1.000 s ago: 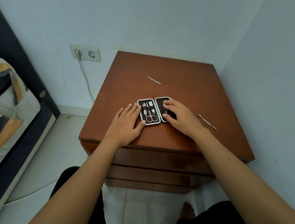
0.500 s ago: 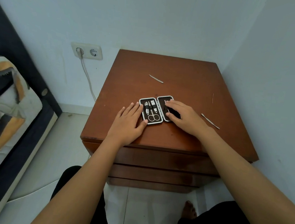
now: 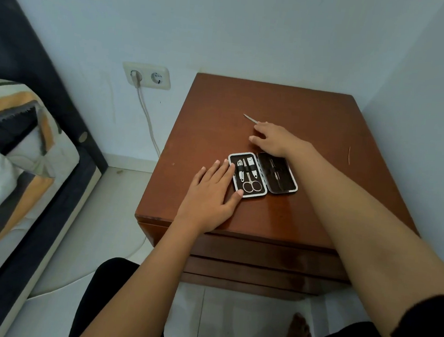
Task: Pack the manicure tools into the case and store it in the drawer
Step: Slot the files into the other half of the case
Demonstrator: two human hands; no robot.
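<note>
The manicure case [image 3: 262, 176] lies open and flat on the brown nightstand [image 3: 325, 118]. Its left half holds scissors, clippers and small tools; its right half holds a thin metal tool. My left hand [image 3: 211, 194] rests flat on the wood, fingertips touching the case's left edge. My right hand [image 3: 273, 140] is stretched out behind the case, fingers spread, fingertips at the end of a loose slim metal tool [image 3: 250, 118]. The hand holds nothing. Another thin sliver [image 3: 349, 155] lies at the right. The drawers [image 3: 262, 254] below are closed.
A wall stands close on the right and behind the nightstand. A wall socket [image 3: 146, 75] with a white cable hangs at the left. A bed with a striped pillow [image 3: 14, 130] fills the left side. My knees and a foot show below on the tiled floor.
My right hand left the case's right half and reached back toward the loose metal tool. The tool formerly beside my right wrist is now hidden under my forearm. The left hand stayed put.
</note>
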